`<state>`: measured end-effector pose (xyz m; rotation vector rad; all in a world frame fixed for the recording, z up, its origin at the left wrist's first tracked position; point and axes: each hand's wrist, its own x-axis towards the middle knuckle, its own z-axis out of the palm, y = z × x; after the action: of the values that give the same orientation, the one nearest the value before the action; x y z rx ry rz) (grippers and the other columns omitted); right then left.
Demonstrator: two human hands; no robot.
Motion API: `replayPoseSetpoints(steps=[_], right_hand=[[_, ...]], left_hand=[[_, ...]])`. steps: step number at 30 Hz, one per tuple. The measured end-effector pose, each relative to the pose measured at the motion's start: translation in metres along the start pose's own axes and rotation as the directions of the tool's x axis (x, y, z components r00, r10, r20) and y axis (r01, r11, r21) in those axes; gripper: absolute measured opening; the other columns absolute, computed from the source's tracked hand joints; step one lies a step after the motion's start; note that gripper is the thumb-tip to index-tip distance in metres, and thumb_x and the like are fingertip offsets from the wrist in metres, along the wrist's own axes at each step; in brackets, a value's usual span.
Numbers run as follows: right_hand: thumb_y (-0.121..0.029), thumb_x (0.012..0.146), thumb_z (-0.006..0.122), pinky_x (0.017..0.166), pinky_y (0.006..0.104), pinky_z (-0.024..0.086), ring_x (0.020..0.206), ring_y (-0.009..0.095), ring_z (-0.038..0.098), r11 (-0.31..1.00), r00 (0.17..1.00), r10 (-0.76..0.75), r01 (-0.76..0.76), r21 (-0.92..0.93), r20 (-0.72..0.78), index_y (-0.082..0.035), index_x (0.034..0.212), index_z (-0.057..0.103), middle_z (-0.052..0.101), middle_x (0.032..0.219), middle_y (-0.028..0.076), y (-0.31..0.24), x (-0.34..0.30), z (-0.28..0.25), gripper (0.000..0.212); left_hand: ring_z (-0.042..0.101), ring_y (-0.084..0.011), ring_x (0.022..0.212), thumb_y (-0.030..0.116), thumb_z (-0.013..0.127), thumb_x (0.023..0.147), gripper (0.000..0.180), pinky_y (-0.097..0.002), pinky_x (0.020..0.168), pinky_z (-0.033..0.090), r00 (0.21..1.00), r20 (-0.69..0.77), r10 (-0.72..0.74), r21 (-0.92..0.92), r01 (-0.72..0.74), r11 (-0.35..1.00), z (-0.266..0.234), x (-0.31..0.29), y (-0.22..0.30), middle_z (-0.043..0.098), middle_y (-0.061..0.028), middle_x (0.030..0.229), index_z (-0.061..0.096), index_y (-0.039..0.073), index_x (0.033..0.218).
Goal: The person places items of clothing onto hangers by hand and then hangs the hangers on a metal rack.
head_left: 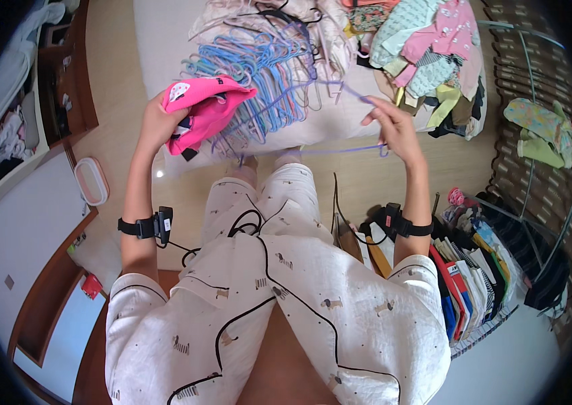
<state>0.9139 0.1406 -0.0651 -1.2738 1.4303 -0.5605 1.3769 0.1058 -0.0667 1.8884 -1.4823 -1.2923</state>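
My left hand (161,121) is closed on a bunched bright pink garment (213,116) with a white patch, held up at the left of the bed's near edge. My right hand (394,131) grips one end of a thin purple clothes hanger (319,150), its thumb and fingers around the end. The hanger stretches left across the front of the bed toward the pink garment. Behind it lies a pile of blue, pink and purple hangers (259,77) on the bed. Whether the far end of the hanger touches the garment, I cannot tell.
The bed (154,34) also bears pale pink fabric (330,40) and a heap of folded children's clothes (427,61) at the right. A metal rack (529,81) with hung clothes (539,131) stands far right. Below it sits a row of folded clothes (468,283). Cables hang from both forearms.
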Motion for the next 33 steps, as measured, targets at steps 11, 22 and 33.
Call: replayPoseSetpoints(steps=[11, 22, 33], right_hand=[[-0.011, 0.095, 0.056, 0.052, 0.0262, 0.044, 0.056, 0.008, 0.052, 0.949, 0.956, -0.265, 0.281, -0.142, 0.124, -0.011, 0.121, 0.065, 0.057, 0.064, 0.003, -0.031, -0.014, -0.007, 0.028], [-0.006, 0.089, 0.061, 0.054, 0.0294, 0.046, 0.054, 0.016, 0.055, 0.932, 0.897, -0.363, 0.346, -0.109, -0.253, -0.009, 0.116, 0.067, 0.063, 0.072, 0.009, -0.015, -0.033, -0.039, 0.027], [-0.003, 0.093, 0.059, 0.046, 0.0211, 0.034, 0.052, 0.003, 0.042, 0.923, 0.692, -0.314, 0.382, -0.04, -0.65, -0.003, 0.114, 0.067, 0.056, 0.066, -0.002, -0.014, -0.088, -0.062, 0.023]], left_hand=[[0.066, -0.0162, 0.088, 0.01, 0.07, 0.079, 0.036, -0.03, 0.08, 0.051, 0.913, -0.078, 0.4, 0.013, -0.401, 0.916, 0.072, 0.033, 0.135, 0.071, -0.0102, 0.098, 0.064, 0.001, 0.113], [0.061, -0.034, 0.092, -0.001, 0.063, 0.066, 0.047, -0.0363, 0.076, 0.051, 0.607, 0.357, 0.71, 0.28, -0.795, 0.538, 0.121, 0.0, 0.233, 0.058, -0.0131, 0.096, 0.06, 0.003, 0.112], [0.06, -0.0315, 0.083, -0.008, 0.062, 0.058, 0.042, -0.0387, 0.068, 0.05, 0.478, 0.004, 0.878, 0.52, -0.751, 0.406, 0.102, -0.012, 0.249, 0.056, -0.0099, 0.09, 0.061, 0.007, 0.097]])
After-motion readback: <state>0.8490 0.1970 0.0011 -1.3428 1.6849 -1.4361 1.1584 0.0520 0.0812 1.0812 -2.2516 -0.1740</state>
